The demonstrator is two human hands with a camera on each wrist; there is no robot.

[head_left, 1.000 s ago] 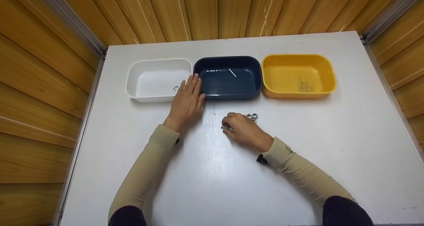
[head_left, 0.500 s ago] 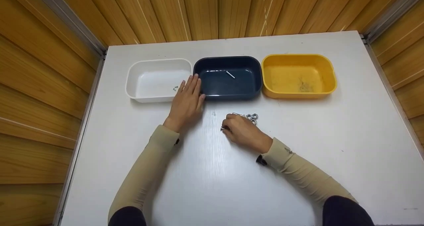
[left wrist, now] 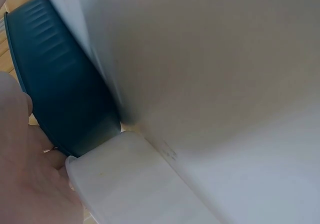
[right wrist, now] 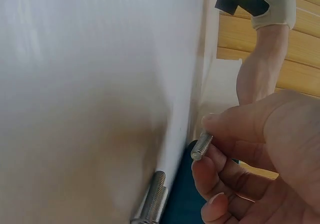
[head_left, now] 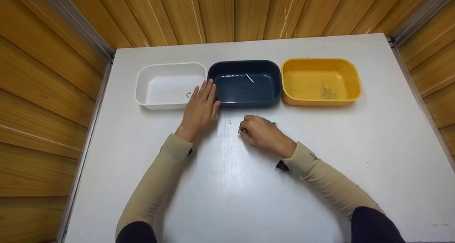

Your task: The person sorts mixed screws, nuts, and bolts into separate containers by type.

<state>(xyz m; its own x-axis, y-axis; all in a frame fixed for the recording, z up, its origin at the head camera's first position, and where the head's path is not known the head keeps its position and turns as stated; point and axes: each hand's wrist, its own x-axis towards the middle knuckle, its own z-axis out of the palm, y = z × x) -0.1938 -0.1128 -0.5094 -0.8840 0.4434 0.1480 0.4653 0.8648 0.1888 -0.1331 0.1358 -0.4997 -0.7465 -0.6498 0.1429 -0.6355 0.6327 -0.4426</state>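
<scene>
My left hand (head_left: 199,109) lies with straight fingers over the adjoining rims of the white bin (head_left: 156,106) and the dark blue bin (head_left: 245,104). Between the thumb and fingers of my right hand (head_left: 263,133) a bolt (right wrist: 202,146) is pinched, its threaded end pointing out in the right wrist view. Further silver bolts (right wrist: 155,196) lie on the table close by that hand. Past its knuckles shows part of a nut (head_left: 274,123); the hand hides the rest of the pile. One bolt (head_left: 250,78) lies inside the blue bin.
Small screws (head_left: 188,94) are in the white bin, near my left fingers. A yellow bin (head_left: 320,102) with tiny pieces (head_left: 327,93) in it stands right of the blue one. All three stand in a row on the white table (head_left: 220,193), with wood-panelled walls around.
My right hand first worked at the pile of bolts and nuts, and has now risen slightly away from me with a bolt pinched in it. My left hand has stayed still.
</scene>
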